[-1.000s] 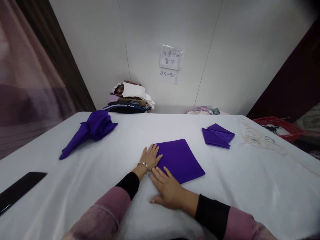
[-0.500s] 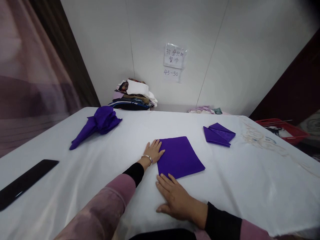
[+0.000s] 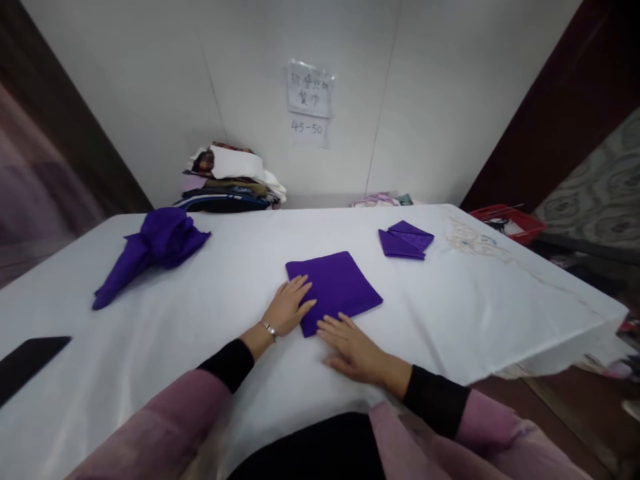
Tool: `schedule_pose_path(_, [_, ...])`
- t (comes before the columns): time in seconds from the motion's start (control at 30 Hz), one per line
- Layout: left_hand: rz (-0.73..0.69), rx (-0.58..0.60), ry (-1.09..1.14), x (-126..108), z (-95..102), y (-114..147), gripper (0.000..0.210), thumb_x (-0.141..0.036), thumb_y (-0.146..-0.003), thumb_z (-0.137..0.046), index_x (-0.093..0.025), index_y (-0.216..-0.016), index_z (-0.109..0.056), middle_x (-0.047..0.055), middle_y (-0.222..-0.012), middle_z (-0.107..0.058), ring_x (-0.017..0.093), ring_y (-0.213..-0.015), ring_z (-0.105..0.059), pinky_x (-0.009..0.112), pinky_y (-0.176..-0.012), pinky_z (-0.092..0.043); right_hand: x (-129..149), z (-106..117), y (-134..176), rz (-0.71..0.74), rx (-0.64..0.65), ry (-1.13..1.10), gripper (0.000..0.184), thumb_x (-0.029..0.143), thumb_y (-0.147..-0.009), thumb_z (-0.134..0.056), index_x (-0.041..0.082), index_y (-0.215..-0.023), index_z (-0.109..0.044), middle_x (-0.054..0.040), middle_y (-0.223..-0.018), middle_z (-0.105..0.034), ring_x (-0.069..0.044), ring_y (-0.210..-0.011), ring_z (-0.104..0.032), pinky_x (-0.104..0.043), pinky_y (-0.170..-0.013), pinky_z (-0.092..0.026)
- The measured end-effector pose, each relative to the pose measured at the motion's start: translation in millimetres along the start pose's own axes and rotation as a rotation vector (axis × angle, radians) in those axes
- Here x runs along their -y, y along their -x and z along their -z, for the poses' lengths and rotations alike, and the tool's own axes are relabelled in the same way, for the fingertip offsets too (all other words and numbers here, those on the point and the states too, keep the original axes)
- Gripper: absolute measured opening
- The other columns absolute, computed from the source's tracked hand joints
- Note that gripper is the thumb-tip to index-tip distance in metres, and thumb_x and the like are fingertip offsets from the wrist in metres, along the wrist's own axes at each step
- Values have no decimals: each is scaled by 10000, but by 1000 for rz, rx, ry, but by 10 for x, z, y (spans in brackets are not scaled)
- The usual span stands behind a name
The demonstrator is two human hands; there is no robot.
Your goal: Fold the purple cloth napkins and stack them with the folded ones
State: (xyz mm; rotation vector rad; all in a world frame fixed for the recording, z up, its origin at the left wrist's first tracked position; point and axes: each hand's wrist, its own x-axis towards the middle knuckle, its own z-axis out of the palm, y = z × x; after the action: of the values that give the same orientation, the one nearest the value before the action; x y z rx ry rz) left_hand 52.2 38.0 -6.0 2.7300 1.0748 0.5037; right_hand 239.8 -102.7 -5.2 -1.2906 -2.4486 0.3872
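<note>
A purple cloth napkin (image 3: 337, 283), folded into a flat square, lies in front of me on the white tablecloth (image 3: 240, 280). My left hand (image 3: 289, 305) rests with spread fingers on its left edge, a bracelet round the wrist. At the near edge, the fingertips of my right hand (image 3: 355, 350) touch the cloth, fingers stretched out and the thumb slightly blurred. Neither hand grips anything.
A second folded purple napkin (image 3: 405, 240) lies at the back right. Bunched purple cloth (image 3: 155, 250) is at the back left, near a black flat object (image 3: 30, 363). Stacked clothes (image 3: 230, 180) stand behind the table; a red basket (image 3: 520, 223) is beyond its right side.
The camera view has turned right. My left hand has slid from the napkin's upper left corner down its left edge; my right hand remains by the near edge, its fingers slightly further onto the cloth.
</note>
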Motion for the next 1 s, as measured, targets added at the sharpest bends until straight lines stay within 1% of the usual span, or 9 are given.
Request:
schedule_pose_path(0.1, [-142,-22,62,-174,-8,308,427,-424,-876,-461,-173,-1215,-520,106,-1267,-548,241,-1176,-476,437,-998,-372,-317,138,279,-197,-216,64,414,273,-911,-392,196,-1313,-453,-94,-1351,-480,-215,-1306,-348,-517,-1079,-210])
schedule_pose_path(0.17, [-199,-20,77,-271,-23,460,367,-372,-868,-494,-192,-1185,-537,88,-1208,-577,233,-1116,-507,428,-959,-405,-503,222,450,-310,-339,116,412,232,-907,-379,198,-1309,-462,-93,-1327,-505,-216,-1290,-376,-515,-1066,-250])
schedule_pose_path(0.2, [-216,-23,78,-309,-29,509,334,-337,-868,-497,-199,-1168,-545,80,-1186,-582,229,-1094,-512,423,-939,-417,-572,255,515,-343,-369,142,412,227,-905,-380,197,-1308,-466,-90,-1323,-509,-217,-1287,-381,-510,-1063,-264])
schedule_pose_path(0.37, [-208,-29,63,-385,-36,527,209,-214,-884,-452,-180,-1038,-589,68,-1033,-602,205,-968,-527,380,-849,-453,-738,308,601,-402,-361,268,368,185,-896,-379,174,-1208,-573,-93,-1279,-550,-239,-1237,-441,-471,-1020,-349])
schedule_pose_path(0.47, [-187,-10,36,-383,-34,493,179,-202,-886,-440,-171,-940,-608,65,-943,-606,204,-898,-527,374,-795,-463,-812,328,540,-440,-401,318,342,164,-890,-387,162,-1131,-630,-106,-1182,-612,-235,-1117,-530,-419,-952,-423])
schedule_pose_path(0.57, [-180,-9,15,-385,-35,492,176,-205,-888,-437,-171,-910,-608,62,-918,-602,207,-886,-516,372,-779,-457,-885,370,487,-442,-375,315,312,160,-886,-409,190,-1057,-669,-79,-1073,-651,-213,-999,-564,-365,-879,-465])
schedule_pose_path(0.77, [-178,-8,-9,-393,-43,505,184,-200,-892,-430,-168,-875,-610,61,-882,-592,203,-860,-505,357,-758,-450,-947,425,411,-436,-333,327,278,155,-892,-425,196,-950,-694,-63,-911,-663,-196,-881,-561,-311,-784,-476])
schedule_pose_path(0.87, [-184,-7,-16,-394,-53,501,194,-203,-896,-429,-176,-842,-613,55,-853,-587,198,-841,-504,351,-749,-448,-952,417,384,-422,-346,369,272,139,-893,-425,189,-951,-686,-70,-905,-661,-195,-871,-557,-308,-779,-465])
schedule_pose_path(1.0, [-188,-8,-35,-402,-65,499,212,-204,-902,-423,-178,-818,-616,54,-836,-590,193,-816,-504,346,-730,-450,-965,387,403,-403,-310,395,273,96,-876,-434,186,-940,-684,-68,-888,-659,-187,-847,-558,-301,-766,-468])
